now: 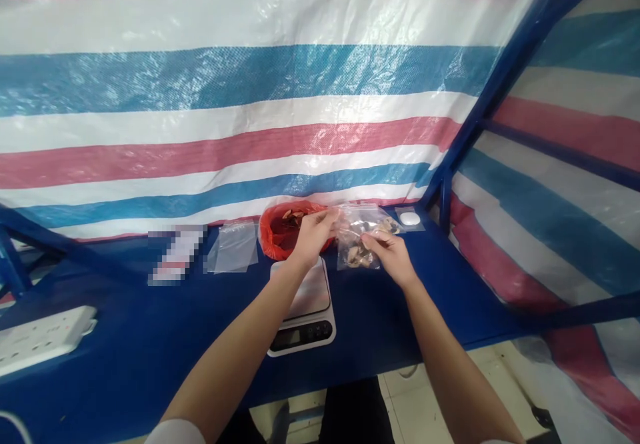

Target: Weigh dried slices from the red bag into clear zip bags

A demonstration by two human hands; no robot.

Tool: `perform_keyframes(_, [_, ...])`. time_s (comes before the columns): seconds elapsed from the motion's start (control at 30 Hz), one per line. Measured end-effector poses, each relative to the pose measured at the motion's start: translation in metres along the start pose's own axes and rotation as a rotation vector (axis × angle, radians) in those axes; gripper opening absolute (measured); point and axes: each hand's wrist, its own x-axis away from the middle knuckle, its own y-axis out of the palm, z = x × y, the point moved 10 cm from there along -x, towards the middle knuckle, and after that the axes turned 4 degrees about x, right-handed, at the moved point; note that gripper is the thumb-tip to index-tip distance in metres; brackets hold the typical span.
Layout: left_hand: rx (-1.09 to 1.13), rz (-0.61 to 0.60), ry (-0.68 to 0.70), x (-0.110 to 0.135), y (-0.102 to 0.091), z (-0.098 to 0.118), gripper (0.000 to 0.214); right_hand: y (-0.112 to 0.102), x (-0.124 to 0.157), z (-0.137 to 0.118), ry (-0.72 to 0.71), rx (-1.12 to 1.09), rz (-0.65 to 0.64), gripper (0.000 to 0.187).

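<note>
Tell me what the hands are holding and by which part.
A clear plastic bag with brownish pieces inside: left hand at its upper left, right hand toward its right side.

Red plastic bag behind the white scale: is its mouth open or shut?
Open: the red plastic bag has its rim spread wide, and brown pieces show inside.

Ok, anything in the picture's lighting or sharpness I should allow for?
Head view: glare streaks the striped sheet; head view: shine on the clear bag muddles its outline around the fingers; head view: the pale item at left is pixelated; head view: the scale's display is too dim to read.
</note>
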Motion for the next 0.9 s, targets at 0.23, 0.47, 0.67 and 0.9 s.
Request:
perform_keyframes(0.23, [-1.051,-0.255,0.496,-0.002,0.061,0.008,0.028,-0.079,-0.062,0.019,-0.045,0.261,0.113,0.037])
perform_keyframes(0.47, [-1.625,-0.402,0.553,-0.006,0.082,-0.052,0.051,-0.076,-0.111,0.028,-0.019,0.719,0.02,0.027])
perform_keyframes(0.67, [-1.739,-0.479,0.546,-0.014,0.08,-0.072,0.044,-0.06,-0.115,0.032,0.079,1.015,-0.01,0.029])
perform_keyframes(0.9, [-1.74,-0.48,0.572,-0.021,0.079,-0.073,0.043,-0.061,-0.111,0.029,0.21,1.235,0.031,0.042])
